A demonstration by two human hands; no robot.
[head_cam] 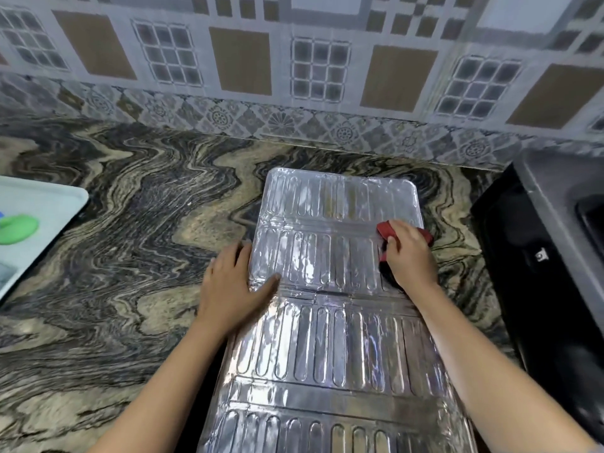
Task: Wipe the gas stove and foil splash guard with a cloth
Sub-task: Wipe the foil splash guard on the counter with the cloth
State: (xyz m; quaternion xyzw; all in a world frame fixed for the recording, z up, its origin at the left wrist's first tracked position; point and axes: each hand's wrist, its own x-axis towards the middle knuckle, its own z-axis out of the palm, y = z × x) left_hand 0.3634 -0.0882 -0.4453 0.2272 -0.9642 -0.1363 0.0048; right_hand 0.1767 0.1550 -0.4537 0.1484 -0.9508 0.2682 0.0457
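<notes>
The foil splash guard (330,322) lies flat and unfolded on the patterned stone counter, its ribbed panels running from the middle of the view down to the bottom edge. My right hand (410,253) holds a red cloth (385,231) against the guard's right side, on the second panel from the far end. My left hand (233,282) rests flat at the guard's left edge, fingers on the counter and thumb lying on the foil. The black gas stove (542,256) stands at the right edge of the view.
A white tray (49,204) with a green item sits on the counter at the far left. The tiled wall (294,76) rises behind the counter. Bare stone counter (137,230) lies between the tray and the guard.
</notes>
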